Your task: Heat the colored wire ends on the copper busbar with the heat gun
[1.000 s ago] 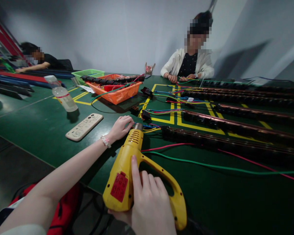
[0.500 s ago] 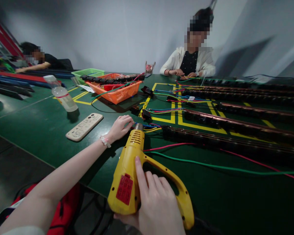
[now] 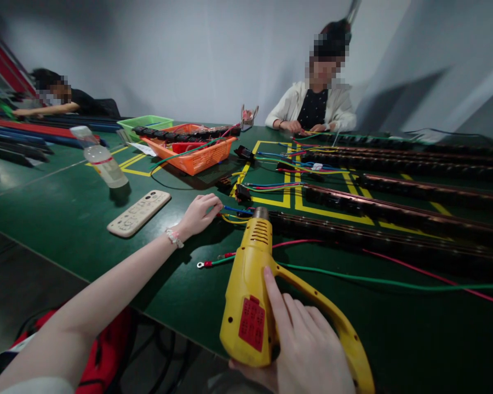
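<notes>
My right hand [image 3: 308, 339] is wrapped round the body of a yellow heat gun [image 3: 248, 284], its index finger lying along the side. The gun's metal nozzle [image 3: 261, 212] points away from me, over the near end of a long black wired strip [image 3: 337, 229]. To the left of the nozzle, my left hand [image 3: 201, 213] pinches the ends of blue and yellow wires [image 3: 235, 210] that run from that strip. A green wire [image 3: 353, 281] with a ring terminal [image 3: 200, 265] and a red wire [image 3: 299, 241] lie under and beside the gun.
A phone [image 3: 139, 213] and a tilted-looking bottle [image 3: 107, 161] stand left of my left hand. Behind are an orange basket [image 3: 201, 158] and a green basket [image 3: 127, 130]. More long strips [image 3: 394, 205] lie to the right. Co-workers sit across the table and at far left.
My right hand has moved the heat gun to the right, along the wires toward the strip. The ring terminal has come into view. My left hand stays almost in place.
</notes>
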`<action>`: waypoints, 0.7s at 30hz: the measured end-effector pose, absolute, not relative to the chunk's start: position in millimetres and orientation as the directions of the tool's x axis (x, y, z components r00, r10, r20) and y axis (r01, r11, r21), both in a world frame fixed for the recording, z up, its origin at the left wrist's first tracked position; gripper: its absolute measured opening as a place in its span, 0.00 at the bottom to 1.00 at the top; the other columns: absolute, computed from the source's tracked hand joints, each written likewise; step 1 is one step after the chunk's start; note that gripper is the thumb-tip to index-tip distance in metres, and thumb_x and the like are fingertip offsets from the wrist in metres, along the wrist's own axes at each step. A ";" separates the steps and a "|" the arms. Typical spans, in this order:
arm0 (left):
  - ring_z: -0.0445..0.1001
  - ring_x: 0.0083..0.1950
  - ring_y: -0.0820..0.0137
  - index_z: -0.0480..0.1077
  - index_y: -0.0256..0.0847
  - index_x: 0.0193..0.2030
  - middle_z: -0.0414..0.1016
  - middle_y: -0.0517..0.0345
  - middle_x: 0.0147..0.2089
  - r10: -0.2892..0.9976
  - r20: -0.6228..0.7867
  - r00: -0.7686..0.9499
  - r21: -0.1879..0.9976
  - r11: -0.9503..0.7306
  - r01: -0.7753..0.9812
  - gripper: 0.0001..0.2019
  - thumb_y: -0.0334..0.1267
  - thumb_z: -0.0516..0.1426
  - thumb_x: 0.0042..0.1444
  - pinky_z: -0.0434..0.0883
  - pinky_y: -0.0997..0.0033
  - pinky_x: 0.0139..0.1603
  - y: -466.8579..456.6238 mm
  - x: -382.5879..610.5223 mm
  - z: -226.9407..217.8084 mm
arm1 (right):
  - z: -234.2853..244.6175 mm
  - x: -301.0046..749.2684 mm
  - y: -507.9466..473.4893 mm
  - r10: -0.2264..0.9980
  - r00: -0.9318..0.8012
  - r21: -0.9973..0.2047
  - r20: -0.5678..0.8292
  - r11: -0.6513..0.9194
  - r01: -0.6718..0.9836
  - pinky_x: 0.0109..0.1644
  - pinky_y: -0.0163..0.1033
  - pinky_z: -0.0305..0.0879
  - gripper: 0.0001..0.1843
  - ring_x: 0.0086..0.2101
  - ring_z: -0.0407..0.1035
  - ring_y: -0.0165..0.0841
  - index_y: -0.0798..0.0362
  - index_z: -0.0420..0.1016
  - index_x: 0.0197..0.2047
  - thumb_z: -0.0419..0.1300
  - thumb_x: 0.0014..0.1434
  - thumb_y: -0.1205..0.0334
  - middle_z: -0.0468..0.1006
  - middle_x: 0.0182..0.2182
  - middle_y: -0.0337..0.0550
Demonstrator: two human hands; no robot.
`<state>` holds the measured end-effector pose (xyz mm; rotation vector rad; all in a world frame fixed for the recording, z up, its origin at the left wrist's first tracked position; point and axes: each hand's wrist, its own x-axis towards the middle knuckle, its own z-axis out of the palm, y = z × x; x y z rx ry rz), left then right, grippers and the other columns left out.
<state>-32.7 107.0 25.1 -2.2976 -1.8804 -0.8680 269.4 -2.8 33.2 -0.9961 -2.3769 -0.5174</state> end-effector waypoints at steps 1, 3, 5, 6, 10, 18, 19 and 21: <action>0.66 0.41 0.77 0.67 0.36 0.35 0.70 0.58 0.37 0.890 0.445 0.103 0.307 -0.260 0.916 0.18 0.45 0.44 0.64 0.58 0.73 0.47 107.2 -32.5 24.9 | 33.7 270.0 -2.6 0.544 -0.602 0.149 0.585 0.657 0.739 0.39 0.36 0.58 0.61 0.32 0.61 0.26 0.64 0.53 0.65 0.44 0.43 0.21 0.69 0.32 0.43; 0.67 0.41 0.77 0.67 0.37 0.35 0.70 0.57 0.38 0.891 0.442 0.101 0.311 -0.258 0.914 0.17 0.45 0.44 0.64 0.59 0.73 0.47 107.7 -31.7 24.5 | 34.2 270.7 -2.2 0.533 -0.608 0.160 0.588 0.661 0.733 0.38 0.36 0.58 0.58 0.31 0.61 0.25 0.65 0.53 0.64 0.44 0.46 0.23 0.69 0.31 0.42; 0.67 0.42 0.77 0.67 0.37 0.36 0.70 0.58 0.38 0.891 0.443 0.100 0.316 -0.260 0.912 0.17 0.45 0.44 0.64 0.59 0.74 0.47 108.4 -30.7 24.3 | 33.8 270.5 -2.4 0.525 -0.615 0.172 0.588 0.662 0.729 0.38 0.36 0.57 0.56 0.30 0.60 0.25 0.66 0.53 0.64 0.43 0.48 0.25 0.69 0.31 0.42; 0.67 0.42 0.77 0.67 0.37 0.36 0.70 0.58 0.38 0.890 0.444 0.100 0.319 -0.262 0.911 0.17 0.44 0.44 0.64 0.59 0.74 0.48 108.7 -30.3 24.2 | 33.4 269.8 -2.9 0.527 -0.618 0.177 0.583 0.660 0.730 0.39 0.36 0.57 0.55 0.31 0.61 0.26 0.66 0.53 0.64 0.43 0.49 0.26 0.69 0.31 0.43; 0.67 0.42 0.77 0.67 0.37 0.36 0.70 0.58 0.38 0.890 0.445 0.099 0.328 -0.265 0.907 0.17 0.44 0.43 0.64 0.59 0.74 0.48 109.4 -29.8 23.9 | 32.8 261.7 -7.4 0.559 -0.606 0.170 0.565 0.640 0.749 0.39 0.37 0.57 0.53 0.31 0.61 0.27 0.65 0.51 0.65 0.44 0.50 0.30 0.69 0.32 0.44; 0.67 0.42 0.76 0.67 0.36 0.36 0.70 0.56 0.38 0.891 0.443 0.097 0.328 -0.262 0.908 0.18 0.44 0.43 0.65 0.59 0.74 0.47 109.7 -29.4 22.9 | 33.5 228.7 -18.5 0.573 -0.575 0.091 0.585 0.657 0.748 0.36 0.38 0.58 0.63 0.29 0.60 0.28 0.66 0.48 0.66 0.51 0.40 0.24 0.63 0.29 0.42; 0.67 0.42 0.76 0.67 0.36 0.36 0.70 0.56 0.38 0.892 0.442 0.097 0.328 -0.261 0.908 0.18 0.44 0.43 0.65 0.59 0.74 0.47 109.8 -29.3 22.9 | 32.9 224.1 -20.0 0.580 -0.572 0.076 0.581 0.660 0.747 0.36 0.39 0.58 0.64 0.29 0.60 0.28 0.66 0.48 0.66 0.52 0.39 0.25 0.63 0.29 0.42; 0.66 0.41 0.76 0.67 0.36 0.36 0.70 0.57 0.38 0.895 0.435 0.096 0.328 -0.258 0.909 0.18 0.45 0.43 0.64 0.59 0.74 0.47 109.9 -29.6 22.9 | 32.0 215.5 -22.6 0.585 -0.569 0.051 0.578 0.670 0.741 0.35 0.39 0.58 0.62 0.29 0.59 0.28 0.65 0.48 0.66 0.56 0.39 0.29 0.62 0.29 0.41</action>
